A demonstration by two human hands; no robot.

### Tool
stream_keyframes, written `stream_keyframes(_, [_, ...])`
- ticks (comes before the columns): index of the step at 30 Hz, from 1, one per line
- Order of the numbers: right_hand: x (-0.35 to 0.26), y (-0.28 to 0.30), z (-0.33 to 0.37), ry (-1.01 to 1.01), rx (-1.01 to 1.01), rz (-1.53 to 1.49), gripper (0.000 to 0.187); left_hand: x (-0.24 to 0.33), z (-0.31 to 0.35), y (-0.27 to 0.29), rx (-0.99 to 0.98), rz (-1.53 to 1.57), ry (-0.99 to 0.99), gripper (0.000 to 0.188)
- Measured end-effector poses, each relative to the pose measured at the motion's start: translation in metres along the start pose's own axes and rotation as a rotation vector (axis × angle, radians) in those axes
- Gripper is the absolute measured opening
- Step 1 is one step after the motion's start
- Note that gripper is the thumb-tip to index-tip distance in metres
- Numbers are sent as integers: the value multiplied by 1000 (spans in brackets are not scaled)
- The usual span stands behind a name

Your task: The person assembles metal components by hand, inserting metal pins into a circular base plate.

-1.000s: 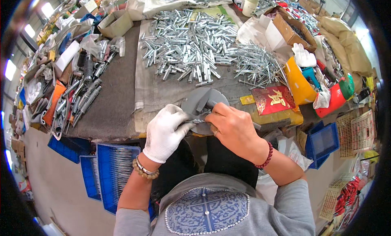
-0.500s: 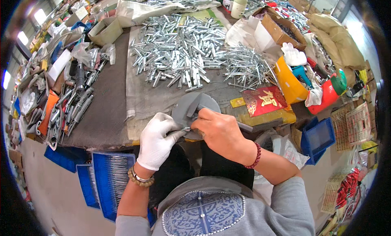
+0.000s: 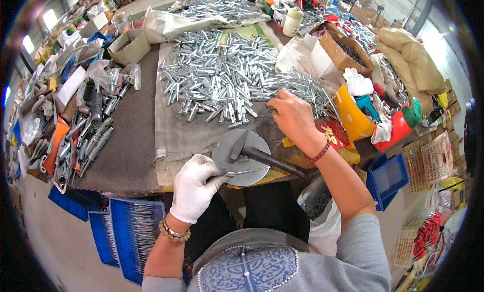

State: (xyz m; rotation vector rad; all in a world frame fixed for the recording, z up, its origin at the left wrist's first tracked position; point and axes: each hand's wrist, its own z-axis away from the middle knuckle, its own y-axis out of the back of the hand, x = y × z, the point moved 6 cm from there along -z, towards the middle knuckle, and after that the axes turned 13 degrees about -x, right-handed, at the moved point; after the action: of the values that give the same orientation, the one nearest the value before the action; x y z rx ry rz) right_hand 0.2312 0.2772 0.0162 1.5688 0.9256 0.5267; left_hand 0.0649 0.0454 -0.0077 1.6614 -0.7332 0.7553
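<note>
Step at the disc: I judge this a holding-and-fetching step; my left hand [image 3: 197, 185] holds one thin metal rod [image 3: 250, 171] while my right hand [image 3: 294, 118] is at the loose stock.
Rod position: over the near part of the round grey disc [image 3: 221, 155], its free end pointing to my right; whether it touches the disc I cannot tell.
Gloved grip: thumb and forefinger pinched closed on the rod's thicker left end, most of its length free.
Bare grip: fingers bent and drawn together; whether anything is between the fingertips I cannot tell.
Next move calls for: in my judgement, a fine fingertip pick of a single piece on the right, with the left pinch kept steady.
Left arm pose: forearm rising from the lower edge, wrist nearly straight, fingers turned to the right.
Right arm pose: reaching forward and inward, back of the hand uppermost, fingers pointing left where the heap of metal sleeves [image 3: 214, 72] meets the heap of thin pins [image 3: 296, 81].
Hammer [image 3: 269, 159]: head on the disc, handle angled toward my right, neither hand on it.
</note>
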Motion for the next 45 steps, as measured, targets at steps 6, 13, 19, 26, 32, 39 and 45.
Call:
stream_keyframes(6, [-9,-8,-18,64,-93,133,10,0,2,0,1,-7,1,15])
stream_keyframes(13, [-9,-14,2,73,-108,62,14,3,0,1,8,-64,-31,15])
stream_keyframes(19, [-40,13,31,34,-122,-460,18,4,1,4,26,-69,-36,16])
stream_keyframes(26, [-91,8,68,130,-193,-866,24,6,0,2,30,-92,-19,17])
stream_keyframes(32, [-126,14,63,314,-145,-469,45,5,1,1,59,-138,-55,15])
stream_keyframes(39, [-125,11,56,258,-190,-771,68,5,3,1,50,-159,-78,22])
stream_keyframes(45, [-118,1,62,181,-235,-762,68,7,3,3,75,-158,-80,13])
